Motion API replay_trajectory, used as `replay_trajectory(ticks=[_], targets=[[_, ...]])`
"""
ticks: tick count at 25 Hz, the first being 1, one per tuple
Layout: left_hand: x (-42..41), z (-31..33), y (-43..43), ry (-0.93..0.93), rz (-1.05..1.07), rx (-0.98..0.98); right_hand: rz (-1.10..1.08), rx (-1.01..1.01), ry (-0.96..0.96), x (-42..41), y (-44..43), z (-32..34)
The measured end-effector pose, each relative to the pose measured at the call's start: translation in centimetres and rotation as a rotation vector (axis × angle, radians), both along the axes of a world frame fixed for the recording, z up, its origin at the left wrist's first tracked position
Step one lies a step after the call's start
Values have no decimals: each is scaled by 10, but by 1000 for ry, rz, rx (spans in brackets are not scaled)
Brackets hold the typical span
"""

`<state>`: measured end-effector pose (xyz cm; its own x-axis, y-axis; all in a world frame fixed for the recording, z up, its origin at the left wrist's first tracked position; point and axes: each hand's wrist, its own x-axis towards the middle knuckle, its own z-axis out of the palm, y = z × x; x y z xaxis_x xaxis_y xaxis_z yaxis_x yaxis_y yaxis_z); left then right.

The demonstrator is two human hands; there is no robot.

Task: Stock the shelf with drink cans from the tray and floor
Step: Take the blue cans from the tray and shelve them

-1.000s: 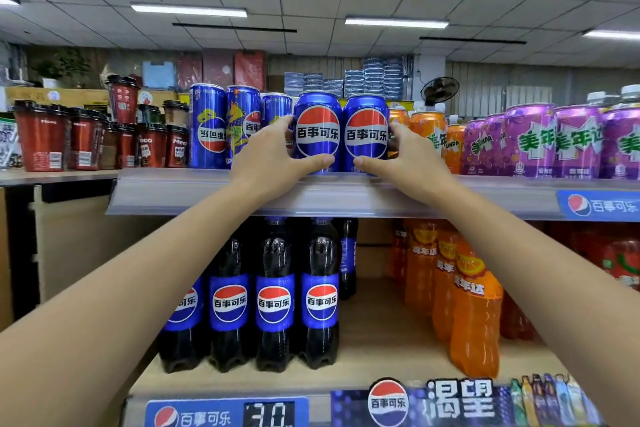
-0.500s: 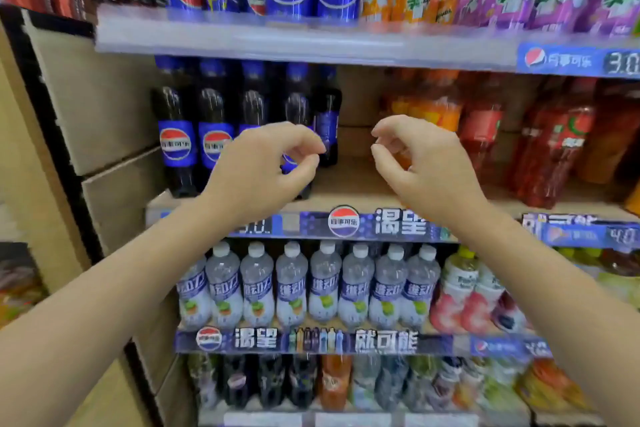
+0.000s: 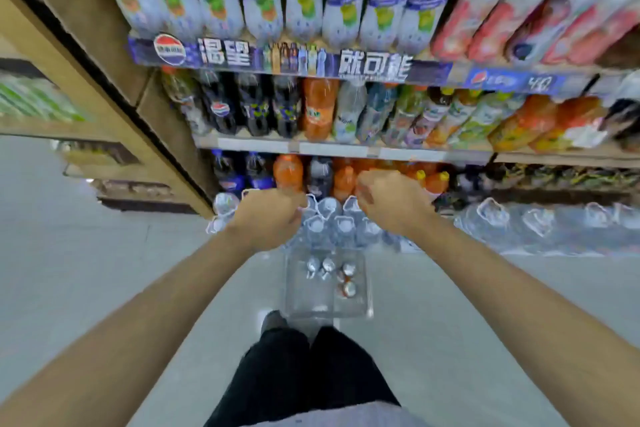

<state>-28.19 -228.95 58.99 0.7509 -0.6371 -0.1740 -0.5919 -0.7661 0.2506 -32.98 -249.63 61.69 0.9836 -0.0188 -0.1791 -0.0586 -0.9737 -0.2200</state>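
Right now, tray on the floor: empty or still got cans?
Not empty. The clear tray holds a few cans, their tops clustered at its far end; the near half looks bare. Blur hides the exact count.

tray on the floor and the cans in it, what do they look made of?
Tray: looks like clear plastic, glossy; the grey floor shows through its walls and base.
Cans: probably bare metal tops, silvery and shiny, seen from above; blur hides the sides. Both hands are empty above them.

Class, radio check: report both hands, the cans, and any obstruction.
Left hand and right hand loosely curled, empty. Few cans upright in clear tray on floor. Wrapped water bottles between tray and shelf.
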Motion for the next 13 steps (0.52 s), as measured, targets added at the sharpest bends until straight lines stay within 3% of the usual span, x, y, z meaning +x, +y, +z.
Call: replay_trajectory(ticks=[2, 8, 10, 13], targets=[[-24, -57, 4, 131, -20, 135, -17, -21, 192, -24, 2, -63], [-49, -219, 16, 598, -95, 351, -325, 250, 738, -80, -3, -245], [-37, -273, 17, 638, -38, 331, -407, 289, 804, -78, -8, -300], [-18, -367, 12, 681, 179, 267, -450, 293, 751, -66, -8, -388]])
